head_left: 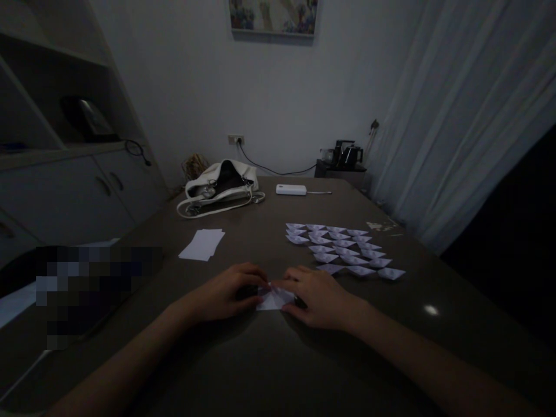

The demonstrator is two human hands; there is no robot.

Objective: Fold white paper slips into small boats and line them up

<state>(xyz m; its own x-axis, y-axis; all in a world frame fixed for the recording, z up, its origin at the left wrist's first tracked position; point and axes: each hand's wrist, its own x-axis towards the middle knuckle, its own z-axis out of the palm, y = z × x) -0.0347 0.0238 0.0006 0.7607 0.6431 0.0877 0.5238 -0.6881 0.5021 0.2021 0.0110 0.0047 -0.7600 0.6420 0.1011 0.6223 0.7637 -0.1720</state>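
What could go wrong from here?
1. The right hand looks close to the nearest paper boats; a sideways swing might knock some askew.
2. That hand and the left hand partly cover the folded paper, so a crooked crease could go unnoticed.

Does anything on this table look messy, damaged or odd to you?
Mainly a ragged pale patch near the right edge of the table, beside the paper boats: it breaks up the dark surface, but whether it's damage or scraps is unclear. The white sheets at left also lie misaligned.
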